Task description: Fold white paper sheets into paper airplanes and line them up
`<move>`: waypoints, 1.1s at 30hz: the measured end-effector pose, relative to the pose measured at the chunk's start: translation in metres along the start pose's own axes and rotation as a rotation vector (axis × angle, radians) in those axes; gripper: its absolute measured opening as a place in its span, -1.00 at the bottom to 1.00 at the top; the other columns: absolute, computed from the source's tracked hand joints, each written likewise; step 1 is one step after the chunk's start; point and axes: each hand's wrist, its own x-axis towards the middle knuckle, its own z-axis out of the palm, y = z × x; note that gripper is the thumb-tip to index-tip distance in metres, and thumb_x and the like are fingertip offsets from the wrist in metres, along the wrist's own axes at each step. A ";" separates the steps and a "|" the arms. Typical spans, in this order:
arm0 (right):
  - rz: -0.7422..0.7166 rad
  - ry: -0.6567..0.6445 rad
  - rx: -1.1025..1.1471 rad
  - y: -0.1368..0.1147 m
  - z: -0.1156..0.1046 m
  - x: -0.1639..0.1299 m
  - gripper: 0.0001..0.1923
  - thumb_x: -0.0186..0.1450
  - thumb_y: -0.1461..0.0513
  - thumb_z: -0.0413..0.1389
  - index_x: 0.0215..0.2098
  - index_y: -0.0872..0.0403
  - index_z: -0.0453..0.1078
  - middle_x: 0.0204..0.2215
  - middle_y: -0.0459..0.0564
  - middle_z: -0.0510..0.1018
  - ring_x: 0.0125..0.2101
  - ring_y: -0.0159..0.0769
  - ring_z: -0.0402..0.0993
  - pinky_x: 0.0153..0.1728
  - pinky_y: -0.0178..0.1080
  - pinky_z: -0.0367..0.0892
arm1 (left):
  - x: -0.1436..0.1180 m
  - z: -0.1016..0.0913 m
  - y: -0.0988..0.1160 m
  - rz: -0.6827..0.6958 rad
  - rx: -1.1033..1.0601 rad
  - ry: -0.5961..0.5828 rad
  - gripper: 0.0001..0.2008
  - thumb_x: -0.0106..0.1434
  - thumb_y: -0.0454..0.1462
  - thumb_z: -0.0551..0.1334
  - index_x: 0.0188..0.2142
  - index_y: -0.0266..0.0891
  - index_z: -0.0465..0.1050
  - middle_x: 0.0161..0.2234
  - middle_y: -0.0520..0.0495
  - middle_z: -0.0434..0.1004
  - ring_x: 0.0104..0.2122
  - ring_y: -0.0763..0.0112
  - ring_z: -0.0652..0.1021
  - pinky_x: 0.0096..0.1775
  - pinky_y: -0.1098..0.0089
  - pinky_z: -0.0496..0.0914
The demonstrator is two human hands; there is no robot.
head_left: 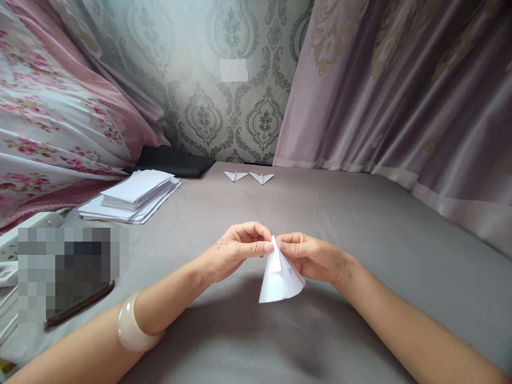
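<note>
A folded white paper (280, 280), shaped like a narrow cone or triangle, hangs point-up over the grey sheet (360, 240). My left hand (236, 250) pinches its tip from the left with thumb and fingers. Opposite it, my right hand (312, 256) pinches the same tip from the right. Both hands hold the paper a little above the surface. Two finished white paper planes (236, 175) (262, 177) lie side by side at the far edge of the sheet.
A stack of white paper sheets (132, 197) lies at the left. A dark phone (80, 305) rests near the left edge beside a blurred patch. Floral bedding (52, 122) rises on the left, purple curtains (400, 90) on the right, patterned wall behind.
</note>
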 end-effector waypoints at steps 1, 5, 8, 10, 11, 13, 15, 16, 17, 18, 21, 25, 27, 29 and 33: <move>0.000 -0.022 0.016 0.002 0.000 0.001 -0.73 0.15 0.09 0.29 -0.45 0.13 0.42 -0.54 -0.15 0.39 -0.52 -0.48 0.30 -0.44 -0.37 0.20 | 0.000 0.000 -0.001 0.005 -0.003 -0.010 -0.90 0.12 -0.29 0.39 -0.40 -0.22 0.50 -0.42 0.03 0.42 -0.38 0.50 0.39 -0.26 0.43 0.26; -0.005 -0.064 0.043 0.007 -0.002 0.003 -0.74 0.16 0.09 0.28 -0.40 0.13 0.45 -0.54 -0.15 0.36 -0.53 -0.48 0.28 -0.44 -0.36 0.19 | 0.000 0.001 -0.002 -0.006 -0.018 -0.018 -0.87 0.13 -0.29 0.39 -0.30 -0.18 0.53 -0.37 0.02 0.46 -0.33 0.45 0.43 -0.20 0.39 0.30; -0.008 -0.078 0.042 0.009 -0.002 0.004 -0.73 0.17 0.08 0.27 -0.43 0.13 0.45 -0.54 -0.15 0.34 -0.54 -0.48 0.26 -0.45 -0.36 0.18 | 0.000 0.002 -0.003 -0.021 0.005 -0.014 -0.88 0.13 -0.27 0.39 -0.29 -0.16 0.57 -0.34 -0.01 0.49 -0.29 0.41 0.45 -0.15 0.35 0.31; -0.013 -0.084 0.033 0.010 -0.003 0.005 -0.71 0.18 0.07 0.25 -0.48 0.13 0.42 -0.56 -0.15 0.30 -0.55 -0.48 0.23 -0.47 -0.36 0.16 | 0.000 0.001 -0.003 -0.022 0.015 -0.001 -0.92 0.12 -0.27 0.39 -0.34 -0.15 0.59 -0.32 -0.01 0.50 -0.28 0.40 0.46 -0.14 0.34 0.31; -0.014 -0.078 0.026 0.010 -0.003 0.006 -0.69 0.18 0.06 0.25 -0.49 0.13 0.41 -0.57 -0.16 0.29 -0.56 -0.48 0.22 -0.47 -0.36 0.16 | 0.001 0.001 -0.003 -0.021 0.013 0.015 -0.93 0.11 -0.27 0.40 -0.37 -0.14 0.60 -0.31 -0.01 0.50 -0.27 0.40 0.46 -0.13 0.34 0.31; -0.012 -0.045 -0.004 0.010 -0.004 0.007 -0.66 0.16 0.02 0.26 -0.50 0.12 0.40 -0.58 -0.16 0.29 -0.56 -0.47 0.21 -0.48 -0.35 0.15 | 0.002 0.000 -0.003 -0.023 0.002 0.060 -0.94 0.07 -0.28 0.42 -0.41 -0.16 0.59 -0.27 0.00 0.50 -0.24 0.39 0.45 -0.13 0.34 0.30; -0.036 0.031 -0.073 0.008 -0.005 0.008 -0.65 0.13 0.00 0.27 -0.49 0.12 0.40 -0.56 -0.15 0.32 -0.54 -0.46 0.22 -0.46 -0.34 0.16 | 0.003 -0.003 -0.003 -0.033 -0.017 0.112 -0.92 0.04 -0.28 0.43 -0.44 -0.18 0.59 -0.27 -0.01 0.51 -0.23 0.37 0.46 -0.12 0.33 0.29; -0.064 0.090 -0.128 0.007 -0.005 0.008 -0.65 0.13 -0.01 0.27 -0.46 0.11 0.42 -0.54 -0.14 0.35 -0.52 -0.45 0.23 -0.44 -0.34 0.17 | 0.004 -0.004 -0.004 -0.043 -0.023 0.141 -0.91 0.04 -0.27 0.43 -0.43 -0.19 0.59 -0.29 -0.02 0.52 -0.23 0.36 0.46 -0.11 0.33 0.28; -0.100 0.163 -0.191 0.005 -0.006 0.008 -0.65 0.15 -0.02 0.25 -0.42 0.11 0.45 -0.51 -0.13 0.39 -0.50 -0.44 0.26 -0.42 -0.33 0.18 | 0.005 -0.006 -0.004 -0.054 -0.027 0.174 -0.90 0.04 -0.26 0.43 -0.42 -0.20 0.58 -0.32 -0.03 0.53 -0.25 0.36 0.46 -0.12 0.32 0.27; -0.142 0.240 -0.259 0.003 -0.006 0.008 -0.64 0.17 -0.04 0.22 -0.37 0.10 0.48 -0.48 -0.11 0.43 -0.46 -0.42 0.29 -0.38 -0.32 0.19 | 0.007 -0.008 -0.005 -0.065 -0.029 0.211 -0.89 0.04 -0.25 0.43 -0.41 -0.20 0.58 -0.34 -0.03 0.53 -0.26 0.37 0.46 -0.13 0.33 0.26; -0.246 0.391 -0.429 -0.002 -0.003 0.007 -0.54 0.25 -0.11 0.09 -0.21 0.09 0.52 -0.35 -0.03 0.53 -0.32 -0.33 0.38 -0.24 -0.28 0.24 | 0.009 -0.013 -0.007 -0.082 -0.015 0.313 -0.86 0.04 -0.24 0.44 -0.40 -0.21 0.57 -0.38 0.00 0.51 -0.30 0.43 0.43 -0.18 0.38 0.23; -0.273 0.410 -0.524 -0.002 0.007 0.006 -0.55 0.21 -0.08 0.16 -0.13 0.06 0.53 -0.33 -0.04 0.56 -0.33 -0.33 0.41 -0.24 -0.26 0.27 | 0.010 -0.013 -0.007 -0.073 0.027 0.356 -0.85 0.03 -0.23 0.44 -0.41 -0.21 0.56 -0.37 0.00 0.50 -0.30 0.44 0.41 -0.20 0.40 0.22; -0.279 0.457 -0.557 0.000 0.010 0.007 -0.59 0.16 -0.03 0.23 -0.15 0.05 0.53 -0.33 -0.05 0.58 -0.34 -0.33 0.44 -0.27 -0.26 0.30 | 0.009 -0.011 -0.007 -0.058 0.049 0.362 -0.85 0.03 -0.23 0.44 -0.41 -0.21 0.56 -0.38 -0.02 0.50 -0.30 0.41 0.42 -0.19 0.38 0.23; -0.285 0.505 -0.591 0.003 0.012 0.008 -0.63 0.15 -0.01 0.23 -0.19 0.05 0.55 -0.33 -0.04 0.59 -0.33 -0.31 0.46 -0.27 -0.26 0.31 | 0.008 -0.009 -0.006 -0.045 0.074 0.369 -0.85 0.03 -0.22 0.43 -0.41 -0.21 0.56 -0.38 -0.03 0.51 -0.29 0.39 0.43 -0.19 0.36 0.24; -0.290 0.519 -0.622 0.006 0.011 0.011 -0.66 0.14 0.01 0.24 -0.21 0.03 0.57 -0.34 -0.05 0.61 -0.33 -0.27 0.47 -0.29 -0.25 0.34 | 0.007 -0.008 -0.006 -0.031 0.104 0.374 -0.84 0.02 -0.21 0.43 -0.42 -0.22 0.56 -0.40 -0.04 0.52 -0.31 0.37 0.43 -0.20 0.33 0.25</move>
